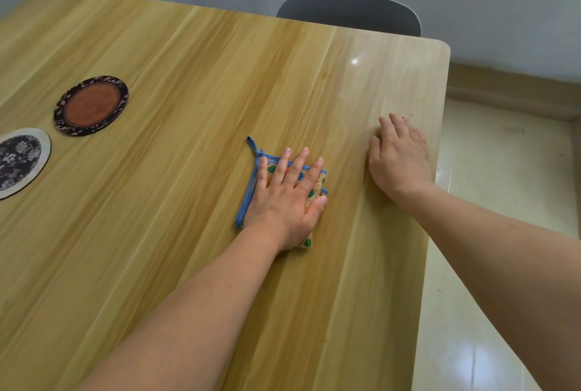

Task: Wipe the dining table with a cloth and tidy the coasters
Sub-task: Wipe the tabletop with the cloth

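Because we read the table (188, 54) from its left edge across, we come first to the two coasters: the pale-rimmed one with the dark flowered centre (19, 161), partly cut off by the frame, and just beyond it the brown one with the dark patterned rim (91, 105). They lie flat, close together but apart, and well away from our hands. We judge them thin, light and stiff, so we would pinch each by its rim or slide it along the wood to square it up with its neighbour.

Further right lies the cloth (314, 183), folded into a small square near the middle of the table. Our left hand (287, 198) presses on it with fingers straight and spread, the thumb along its right side, gripping nothing. We take the cloth for soft, limp and light; flat palm pressure should drive it better than a pinch, since a loose corner would bunch. Its blue hanging loop (254, 148) points away from us and slightly left, and the folded square runs lengthwise along our forearm.

Our right hand (399, 161) rests flat on bare wood near the right edge, fingers relaxed, holding nothing. Two chairs (349, 10) stand behind the far side.
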Demonstrator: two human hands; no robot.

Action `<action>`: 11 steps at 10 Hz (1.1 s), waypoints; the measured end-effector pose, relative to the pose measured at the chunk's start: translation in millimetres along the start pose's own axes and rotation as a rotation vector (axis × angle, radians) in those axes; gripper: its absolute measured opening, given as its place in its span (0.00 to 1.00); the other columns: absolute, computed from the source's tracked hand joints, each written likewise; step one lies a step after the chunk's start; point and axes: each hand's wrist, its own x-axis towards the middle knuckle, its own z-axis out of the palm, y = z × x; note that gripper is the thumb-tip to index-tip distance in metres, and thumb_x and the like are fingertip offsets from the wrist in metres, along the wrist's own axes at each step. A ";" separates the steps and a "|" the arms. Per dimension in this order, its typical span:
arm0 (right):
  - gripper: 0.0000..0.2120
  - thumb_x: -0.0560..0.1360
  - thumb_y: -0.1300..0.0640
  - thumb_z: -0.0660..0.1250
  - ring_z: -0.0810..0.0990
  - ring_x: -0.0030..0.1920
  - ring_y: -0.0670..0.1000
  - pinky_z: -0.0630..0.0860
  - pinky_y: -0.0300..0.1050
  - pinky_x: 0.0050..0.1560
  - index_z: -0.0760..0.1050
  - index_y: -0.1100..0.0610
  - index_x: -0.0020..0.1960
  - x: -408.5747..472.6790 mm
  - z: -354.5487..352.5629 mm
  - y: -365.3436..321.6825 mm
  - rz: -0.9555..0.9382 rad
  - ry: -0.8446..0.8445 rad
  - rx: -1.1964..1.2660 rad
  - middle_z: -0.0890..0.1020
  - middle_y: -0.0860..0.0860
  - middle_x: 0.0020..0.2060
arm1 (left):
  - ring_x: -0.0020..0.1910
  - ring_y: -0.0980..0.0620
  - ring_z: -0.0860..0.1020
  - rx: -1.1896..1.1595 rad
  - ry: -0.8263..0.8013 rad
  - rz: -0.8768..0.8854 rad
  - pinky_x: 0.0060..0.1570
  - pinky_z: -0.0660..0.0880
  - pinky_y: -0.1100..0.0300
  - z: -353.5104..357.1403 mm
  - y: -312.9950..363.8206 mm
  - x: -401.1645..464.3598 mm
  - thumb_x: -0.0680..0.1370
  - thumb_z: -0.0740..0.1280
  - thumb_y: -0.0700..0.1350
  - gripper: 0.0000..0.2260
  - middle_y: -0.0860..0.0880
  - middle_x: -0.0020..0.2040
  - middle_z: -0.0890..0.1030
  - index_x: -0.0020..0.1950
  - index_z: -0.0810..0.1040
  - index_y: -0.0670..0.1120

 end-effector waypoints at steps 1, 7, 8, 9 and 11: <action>0.25 0.82 0.49 0.49 0.52 0.78 0.52 0.45 0.51 0.77 0.56 0.55 0.78 15.6 0.8 5.0 -0.011 0.007 0.000 0.57 0.52 0.77 | 0.77 0.49 0.29 -0.003 0.004 -0.006 0.74 0.35 0.39 -3.3 -0.8 16.4 0.81 0.41 0.63 0.29 0.53 0.79 0.33 0.79 0.34 0.57; 0.27 0.82 0.48 0.45 0.48 0.78 0.52 0.43 0.52 0.77 0.50 0.57 0.79 119.8 -9.3 26.2 -0.071 0.009 -0.071 0.53 0.52 0.78 | 0.77 0.50 0.30 0.002 0.019 -0.009 0.74 0.34 0.40 -25.7 -2.9 114.0 0.81 0.41 0.63 0.29 0.53 0.79 0.33 0.78 0.35 0.58; 0.28 0.82 0.48 0.44 0.47 0.78 0.52 0.42 0.52 0.77 0.50 0.57 0.79 134.7 -10.5 30.9 -0.065 0.015 -0.087 0.52 0.52 0.78 | 0.77 0.50 0.30 0.003 0.015 -0.013 0.74 0.34 0.40 -28.5 -4.0 128.3 0.81 0.41 0.63 0.28 0.54 0.79 0.33 0.78 0.34 0.58; 0.28 0.82 0.47 0.44 0.46 0.78 0.52 0.42 0.52 0.77 0.49 0.57 0.79 146.9 -10.3 37.0 -0.049 0.005 -0.105 0.51 0.53 0.78 | 0.77 0.50 0.30 0.004 0.020 -0.014 0.74 0.34 0.40 -32.1 -4.9 144.8 0.81 0.41 0.63 0.28 0.54 0.79 0.33 0.78 0.35 0.58; 0.30 0.81 0.46 0.43 0.45 0.78 0.52 0.42 0.52 0.77 0.48 0.58 0.79 153.2 -6.2 40.1 -0.009 -0.022 -0.089 0.49 0.53 0.79 | 0.77 0.51 0.30 0.008 0.027 -0.018 0.74 0.33 0.40 -38.7 -6.7 181.5 0.81 0.42 0.63 0.28 0.54 0.79 0.33 0.79 0.35 0.58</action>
